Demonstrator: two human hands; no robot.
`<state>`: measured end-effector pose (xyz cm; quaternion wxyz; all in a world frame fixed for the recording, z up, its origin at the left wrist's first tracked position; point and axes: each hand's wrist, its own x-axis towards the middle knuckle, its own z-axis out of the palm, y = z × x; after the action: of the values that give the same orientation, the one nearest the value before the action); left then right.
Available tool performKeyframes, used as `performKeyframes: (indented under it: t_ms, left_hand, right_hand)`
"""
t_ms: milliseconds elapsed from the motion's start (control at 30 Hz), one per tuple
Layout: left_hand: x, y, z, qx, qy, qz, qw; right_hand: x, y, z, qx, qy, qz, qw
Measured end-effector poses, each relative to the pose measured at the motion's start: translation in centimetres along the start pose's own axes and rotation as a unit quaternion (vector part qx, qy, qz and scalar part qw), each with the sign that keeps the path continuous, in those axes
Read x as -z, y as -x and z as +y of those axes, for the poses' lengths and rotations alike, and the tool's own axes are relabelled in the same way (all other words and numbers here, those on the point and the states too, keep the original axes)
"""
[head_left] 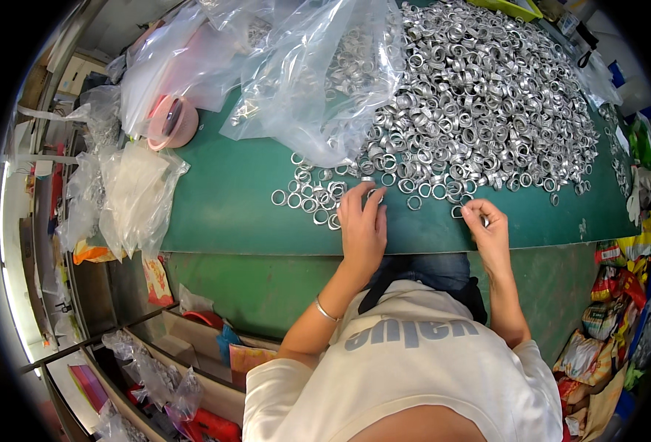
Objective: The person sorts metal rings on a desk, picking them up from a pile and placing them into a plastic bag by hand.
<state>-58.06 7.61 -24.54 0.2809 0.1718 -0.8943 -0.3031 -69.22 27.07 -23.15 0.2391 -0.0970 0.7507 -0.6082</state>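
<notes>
A large heap of silvery metal rings (pixel 487 96) covers the back right of the green table (pixel 259 225). My left hand (pixel 363 225) is at the heap's near edge, its fingers closed around a metal ring (pixel 375 195); another ring touches or lies just beyond its fingertips. Left of that hand is a small loose group of rings (pixel 308 195). My right hand (pixel 490 230) pinches a metal ring between thumb and forefinger at the front of the heap, the ring partly hidden by the fingers. One more ring (pixel 414 202) lies between the hands.
Clear plastic bags (pixel 303 81) lie over part of the rings at the back. A pink container (pixel 173 125) with a dark object stands at the left, beside more bags (pixel 137 191). Colourful packets (pixel 605 309) are piled at the right; open drawers (pixel 185 353) are at lower left.
</notes>
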Motion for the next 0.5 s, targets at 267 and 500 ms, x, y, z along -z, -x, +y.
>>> performKeyframes:
  t_ms: [267, 500]
  left_hand:
    - [-2.4, -0.4, 2.0, -0.011, -0.058, -0.099, 0.993]
    - [-1.6, -0.3, 1.1, -0.011, -0.079, -0.089, 0.993]
  right_hand:
    - [-0.8, -0.7, -1.4, 0.240, 0.322, 0.138, 0.905]
    - [-2.0, -1.8, -1.0, 0.281, 0.392, 0.111, 0.869]
